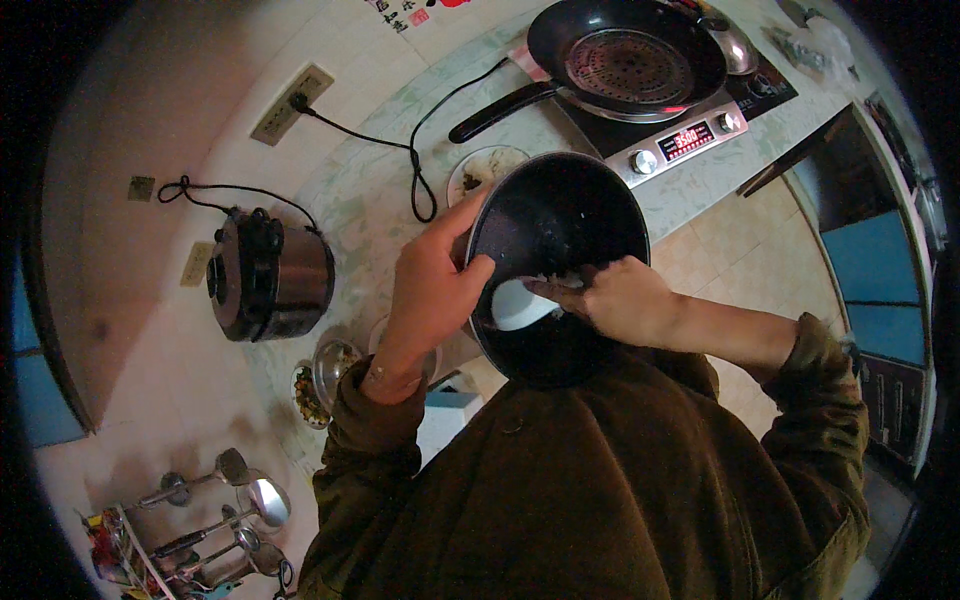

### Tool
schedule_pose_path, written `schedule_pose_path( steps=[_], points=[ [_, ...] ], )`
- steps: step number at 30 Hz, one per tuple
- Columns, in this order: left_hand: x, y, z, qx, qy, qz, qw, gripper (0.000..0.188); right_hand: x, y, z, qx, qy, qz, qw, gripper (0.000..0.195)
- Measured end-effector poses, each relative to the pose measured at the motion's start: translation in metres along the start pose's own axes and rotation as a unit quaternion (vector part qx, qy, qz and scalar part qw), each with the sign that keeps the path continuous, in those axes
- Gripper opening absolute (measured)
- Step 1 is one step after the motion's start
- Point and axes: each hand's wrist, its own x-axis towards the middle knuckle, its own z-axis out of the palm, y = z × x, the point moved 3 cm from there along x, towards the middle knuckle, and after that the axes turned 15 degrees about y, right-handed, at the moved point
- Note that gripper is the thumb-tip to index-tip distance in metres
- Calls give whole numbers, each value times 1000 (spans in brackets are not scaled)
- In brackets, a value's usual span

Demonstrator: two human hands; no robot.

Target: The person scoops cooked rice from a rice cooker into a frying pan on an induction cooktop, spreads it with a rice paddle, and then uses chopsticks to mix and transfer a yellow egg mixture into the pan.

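My left hand (439, 270) grips the rim of a deep black inner pot (555, 210), thumb over the edge. The pot is tilted so that I look into it. Inside it, my right hand (626, 300) holds a white rice paddle (517, 306); the fingers hide its handle. A few white grains stick to the dark wall, and a small clump of what looks like rice lies by the fingers. Just beyond the pot, partly covered by it and by my left hand, sits a plate (452, 187) with white rice and a dark bit of food.
A wok (626, 67) with a perforated steamer plate rests on a lit induction cooktop (679, 146). Its black handle (502, 112) juts left. Left stand an electric rice cooker (289, 277), a power cord (414, 161), a glass bowl (330, 367) and a dish of food (309, 397). Ladles (266, 502) hang lower left.
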Motion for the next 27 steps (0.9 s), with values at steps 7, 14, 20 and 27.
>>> schedule_pose_path(
  steps=[7,14,20,27],
  points=[
    [2,0,-1,-7,-19,-23,1000,52,-11,2,30,10,-98,-39,994,50],
    [-3,-3,-4,16,15,4,1000,53,-15,18,7,-41,-87,70,993,39],
    [-1,3,4,2,7,46,999,51,-32,27,40,-29,-156,44,986,58],
    [-5,2,2,-2,16,51,999,51,-25,17,-6,-107,-76,114,985,56]
  ],
)
